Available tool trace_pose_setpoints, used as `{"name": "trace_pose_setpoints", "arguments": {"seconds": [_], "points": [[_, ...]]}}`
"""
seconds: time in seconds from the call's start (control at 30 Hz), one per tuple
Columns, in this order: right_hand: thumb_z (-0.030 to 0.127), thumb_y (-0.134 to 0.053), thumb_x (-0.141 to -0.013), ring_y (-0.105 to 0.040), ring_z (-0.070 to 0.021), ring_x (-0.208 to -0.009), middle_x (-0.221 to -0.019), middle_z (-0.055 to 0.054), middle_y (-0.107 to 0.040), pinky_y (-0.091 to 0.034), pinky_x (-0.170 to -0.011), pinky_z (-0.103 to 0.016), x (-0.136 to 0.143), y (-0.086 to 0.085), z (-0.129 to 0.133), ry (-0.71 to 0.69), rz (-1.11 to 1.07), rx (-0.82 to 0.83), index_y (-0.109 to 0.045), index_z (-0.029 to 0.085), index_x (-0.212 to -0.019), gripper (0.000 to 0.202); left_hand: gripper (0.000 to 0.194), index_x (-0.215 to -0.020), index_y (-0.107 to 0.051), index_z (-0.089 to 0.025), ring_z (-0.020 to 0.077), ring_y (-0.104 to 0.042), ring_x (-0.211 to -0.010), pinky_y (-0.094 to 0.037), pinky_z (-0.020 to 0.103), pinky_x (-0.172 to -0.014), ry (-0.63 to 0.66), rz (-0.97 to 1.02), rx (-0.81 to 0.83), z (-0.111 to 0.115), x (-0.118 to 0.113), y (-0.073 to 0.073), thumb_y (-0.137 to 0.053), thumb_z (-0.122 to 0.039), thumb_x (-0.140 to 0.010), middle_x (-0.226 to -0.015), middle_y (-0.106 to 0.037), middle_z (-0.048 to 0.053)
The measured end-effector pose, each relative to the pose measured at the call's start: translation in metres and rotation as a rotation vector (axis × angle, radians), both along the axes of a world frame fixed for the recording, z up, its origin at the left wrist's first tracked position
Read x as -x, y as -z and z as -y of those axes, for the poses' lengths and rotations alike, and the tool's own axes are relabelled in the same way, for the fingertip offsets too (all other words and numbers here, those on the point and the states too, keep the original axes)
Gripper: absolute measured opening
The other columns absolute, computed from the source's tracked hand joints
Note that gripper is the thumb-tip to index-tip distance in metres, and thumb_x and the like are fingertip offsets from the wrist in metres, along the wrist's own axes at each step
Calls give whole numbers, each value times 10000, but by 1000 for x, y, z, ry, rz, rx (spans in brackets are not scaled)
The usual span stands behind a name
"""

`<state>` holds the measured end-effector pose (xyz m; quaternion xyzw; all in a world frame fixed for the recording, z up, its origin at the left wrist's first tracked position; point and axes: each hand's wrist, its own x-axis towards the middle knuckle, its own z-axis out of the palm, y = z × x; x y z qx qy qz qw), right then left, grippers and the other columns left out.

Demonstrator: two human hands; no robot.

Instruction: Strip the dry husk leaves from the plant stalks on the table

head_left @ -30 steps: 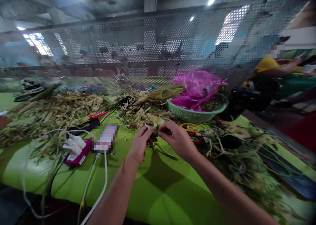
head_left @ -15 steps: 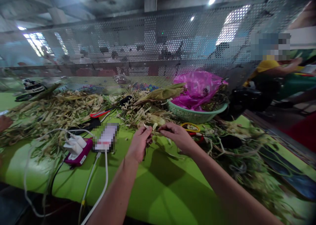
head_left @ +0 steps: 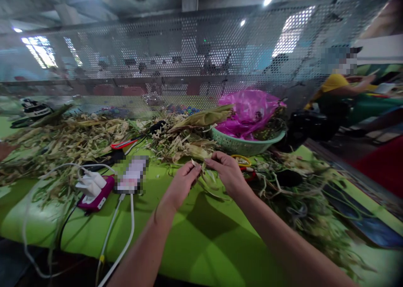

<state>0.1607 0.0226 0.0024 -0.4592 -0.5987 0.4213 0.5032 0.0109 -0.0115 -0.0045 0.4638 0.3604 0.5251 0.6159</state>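
Observation:
Both hands meet near the middle of the green table [head_left: 201, 245]. My left hand [head_left: 185, 178] is closed, pinching a pale strip of dried husk [head_left: 195, 163] between thumb and fingers. Close beside it, my right hand [head_left: 227, 169] has its thumb and forefinger pressed together at the same husk piece. Thin greenish strips [head_left: 211, 182] hang below the fingers toward the tabletop. Behind the hands lies a heap of dried husks [head_left: 182, 142], with one long folded husk [head_left: 204, 118] on top.
A green plastic basket [head_left: 248, 146] holds a purple plastic bag [head_left: 252, 106]. At left are a phone [head_left: 134, 173], a power strip [head_left: 100, 198] with white cables, and a red cutter [head_left: 124, 144]. Fibres [head_left: 315, 219] cover the right side. A perforated metal screen [head_left: 157, 39] stands behind; a person in yellow sits far right.
My hands have come closer together, the left moving right and the right thumb and forefinger closing at the husk piece. The view has shifted slightly.

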Motion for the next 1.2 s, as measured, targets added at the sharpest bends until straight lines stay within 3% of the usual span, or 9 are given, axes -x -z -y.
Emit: {"name": "trace_pose_setpoints", "arguments": {"seconds": [0.1, 0.2, 0.27, 0.33, 0.47, 0.73, 0.87, 1.07, 1.2], "points": [[423, -686, -718, -464, -130, -593, -632, 25, -509, -390, -579, -264, -6, -3, -4, 40, 127, -87, -538, 182, -697, 284, 199, -819, -656, -174, 139, -505, -725, -393, 232, -711, 3, -63, -63, 0, 1, -1, -677, -366, -768, -774, -601, 23], [315, -723, -689, -555, -195, -801, -882, -48, -613, -453, -744, -333, -11, -12, -3, 101, 296, -300, -621, 181, -927, 291, 121, -800, -656, -180, 169, -524, -790, -396, 253, -772, -20, -162, -138, -3, 1, 1, -685, -287, -750, -799, -621, 33], [274, -698, -735, -560, -227, -966, -1030, -77, -627, -431, -877, -384, -12, -18, 0, 24, 402, -421, -654, 207, -994, 271, 105, -779, -657, -179, 175, -516, -775, -395, 256, -756, -41, -207, -157, -5, 1, 3, -704, -251, -718, -780, -622, 29], [252, -665, -781, -563, -229, -1023, -1042, -69, -651, -404, -930, -402, -10, -21, 4, -108, 469, -459, -684, 224, -947, 169, 111, -773, -660, -177, 171, -501, -745, -389, 250, -721, -53, -231, -160, -6, 0, 4, -717, -229, -693, -761, -618, 22], [221, -653, -782, -593, -201, -900, -880, -40, -672, -430, -858, -361, -4, -17, 6, -142, 424, -422, -663, 203, -796, 25, 99, -741, -652, -166, 146, -460, -682, -359, 239, -661, -32, -258, -159, -5, -2, 5, -711, -231, -696, -712, -586, 6], [260, -623, -754, -549, -160, -714, -734, -10, -596, -444, -682, -292, -2, 0, -2, -6, 253, -249, -608, 186, -759, 75, 230, -647, -583, -166, 121, -372, -616, -287, 236, -580, 67, -291, -159, 0, 0, 1, -715, -343, -710, -613, -461, -23], [297, -638, -735, -536, -158, -689, -708, -6, -582, -440, -650, -279, 0, 1, -3, 43, 182, -210, -587, 188, -727, 120, 250, -641, -591, -170, 119, -388, -621, -304, 231, -591, 109, -239, -159, 1, 0, 0, -728, -371, -699, -615, -475, -21], [369, -642, -780, -557, -163, -760, -866, -36, -625, -457, -703, -285, -8, -17, 2, 101, 139, -228, -608, 191, -941, 243, 257, -828, -670, -186, 116, -507, -644, -375, 229, -609, -24, -3, 55, -1, 1, 5, -657, -436, -768, -775, -626, 35], [416, -616, -813, -550, -164, -732, -760, -17, -600, -435, -673, -278, -9, -19, 5, 10, 270, -228, -606, 185, -790, 231, 272, -891, -673, -189, 116, -565, -658, -399, 225, -604, -99, 151, 122, -6, 4, 9, -695, -413, -737, -799, -656, 34]]}}
